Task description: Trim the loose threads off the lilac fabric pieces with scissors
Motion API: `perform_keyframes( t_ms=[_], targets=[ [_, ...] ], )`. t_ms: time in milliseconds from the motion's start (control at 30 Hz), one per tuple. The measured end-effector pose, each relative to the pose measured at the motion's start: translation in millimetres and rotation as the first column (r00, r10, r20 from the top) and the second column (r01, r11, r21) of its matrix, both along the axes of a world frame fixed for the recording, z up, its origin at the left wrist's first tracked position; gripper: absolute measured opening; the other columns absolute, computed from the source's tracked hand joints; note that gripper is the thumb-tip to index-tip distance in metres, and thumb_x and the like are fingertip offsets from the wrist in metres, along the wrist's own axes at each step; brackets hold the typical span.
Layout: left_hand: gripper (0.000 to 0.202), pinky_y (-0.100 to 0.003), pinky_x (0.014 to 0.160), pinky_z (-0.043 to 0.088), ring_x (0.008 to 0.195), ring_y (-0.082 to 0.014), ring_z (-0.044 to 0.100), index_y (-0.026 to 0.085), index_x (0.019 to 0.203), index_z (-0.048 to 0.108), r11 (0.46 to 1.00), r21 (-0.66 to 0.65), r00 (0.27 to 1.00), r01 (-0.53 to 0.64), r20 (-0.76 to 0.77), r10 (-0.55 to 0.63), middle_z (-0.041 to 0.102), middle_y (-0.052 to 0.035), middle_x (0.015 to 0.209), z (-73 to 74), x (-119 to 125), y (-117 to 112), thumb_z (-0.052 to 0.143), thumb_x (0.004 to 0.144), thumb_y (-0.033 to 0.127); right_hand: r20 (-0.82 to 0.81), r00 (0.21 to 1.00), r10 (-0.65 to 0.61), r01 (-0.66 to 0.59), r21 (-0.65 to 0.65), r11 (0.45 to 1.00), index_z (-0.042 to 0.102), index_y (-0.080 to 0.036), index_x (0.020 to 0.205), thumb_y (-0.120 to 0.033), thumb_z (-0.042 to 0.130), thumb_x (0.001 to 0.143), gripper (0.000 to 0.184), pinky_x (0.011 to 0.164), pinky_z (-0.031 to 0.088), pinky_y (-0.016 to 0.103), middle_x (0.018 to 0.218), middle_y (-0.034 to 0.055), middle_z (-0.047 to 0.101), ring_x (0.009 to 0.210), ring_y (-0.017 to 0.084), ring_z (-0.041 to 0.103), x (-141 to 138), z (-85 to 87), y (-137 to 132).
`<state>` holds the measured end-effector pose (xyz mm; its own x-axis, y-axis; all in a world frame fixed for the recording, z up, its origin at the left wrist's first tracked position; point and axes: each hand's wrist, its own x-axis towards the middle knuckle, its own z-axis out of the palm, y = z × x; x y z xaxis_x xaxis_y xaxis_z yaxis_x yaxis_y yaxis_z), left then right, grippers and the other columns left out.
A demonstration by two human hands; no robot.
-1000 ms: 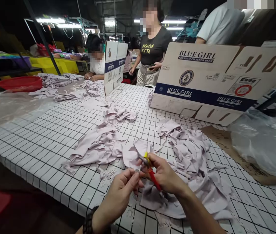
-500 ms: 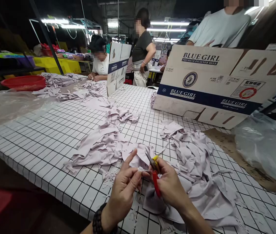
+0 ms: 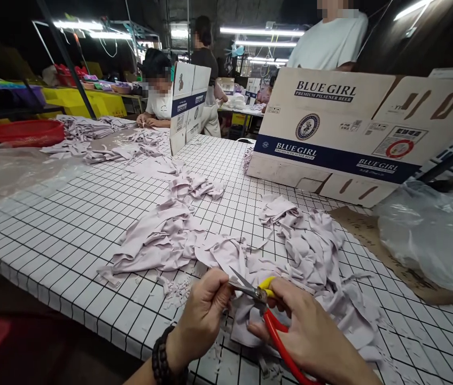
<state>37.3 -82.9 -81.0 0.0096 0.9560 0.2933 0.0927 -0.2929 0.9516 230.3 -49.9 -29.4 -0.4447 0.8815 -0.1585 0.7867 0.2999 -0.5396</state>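
My right hand (image 3: 310, 326) grips a pair of scissors (image 3: 278, 337) with one red and one yellow handle. Their blades are parted and point left towards my left hand (image 3: 207, 307). That hand, with a dark beaded bracelet at its wrist, is closed in a pinch beside the blade tips. It seems to hold the edge of a pale lilac fabric piece (image 3: 242, 329), though its fingers hide most of the grip. Beyond the hands lies a crumpled pile of the same fabric (image 3: 158, 240), with another heap (image 3: 314, 246) to the right. Small clippings (image 3: 176, 291) are scattered nearby.
A checked cloth (image 3: 90, 230) covers the table. A large beer carton (image 3: 326, 112) stands at the back right, a smaller upright one (image 3: 188, 107) farther back. Clear plastic (image 3: 430, 235) and brown paper (image 3: 395, 267) lie right; a red basin (image 3: 24, 133) sits far left. Other people are beyond.
The scissors have swung from upright to pointing left, their blades wider apart. My left fingers have curled in, the index finger no longer raised. The view has shifted slightly; the people behind have moved.
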Motion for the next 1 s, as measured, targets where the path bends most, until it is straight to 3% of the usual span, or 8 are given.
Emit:
perform_keyframes(
  t_ms=[333, 567, 1000],
  targets=[
    [0.026, -0.026, 0.065, 0.038, 0.071, -0.0137, 0.047, 0.018, 0.077, 0.053, 0.998, 0.038, 0.998, 0.052, -0.040, -0.051, 0.048, -0.0007, 0.076, -5.9, -1.9, -0.4, 0.041, 0.099, 0.025, 0.036, 0.999, 0.004, -0.008, 0.108, 0.994, 0.042, -0.023, 0.071, -0.047, 0.068, 0.074, 0.035, 0.058, 0.040, 0.029, 0.073, -0.0008, 0.057, 0.064, 0.017, 0.052, -12.7, 5.1, -3.9],
    [0.027, -0.025, 0.065, 0.038, 0.070, -0.0132, 0.048, 0.018, 0.075, 0.052, 0.998, 0.033, 0.998, 0.059, -0.036, -0.058, 0.048, -0.0005, 0.075, -1.1, -2.5, -2.6, 0.041, 0.099, 0.024, 0.077, 0.997, 0.012, -0.023, 0.153, 0.988, 0.037, -0.023, 0.066, -0.053, 0.063, 0.077, 0.040, 0.053, 0.036, 0.026, 0.066, -0.0020, 0.053, 0.057, 0.015, 0.047, -12.6, 4.6, -5.9],
    [0.025, -0.024, 0.064, 0.039, 0.069, -0.0123, 0.046, 0.017, 0.078, 0.055, 0.997, -0.015, 0.997, 0.069, 0.024, -0.069, 0.049, -0.0003, 0.076, 2.7, -2.8, -6.6, 0.043, 0.099, 0.026, 0.050, 0.999, 0.011, -0.023, 0.254, 0.967, 0.032, -0.023, 0.058, -0.046, 0.065, 0.074, 0.043, 0.048, 0.028, 0.023, 0.055, -0.0047, 0.044, 0.050, 0.012, 0.039, -11.2, -2.2, -6.3]
  ],
)
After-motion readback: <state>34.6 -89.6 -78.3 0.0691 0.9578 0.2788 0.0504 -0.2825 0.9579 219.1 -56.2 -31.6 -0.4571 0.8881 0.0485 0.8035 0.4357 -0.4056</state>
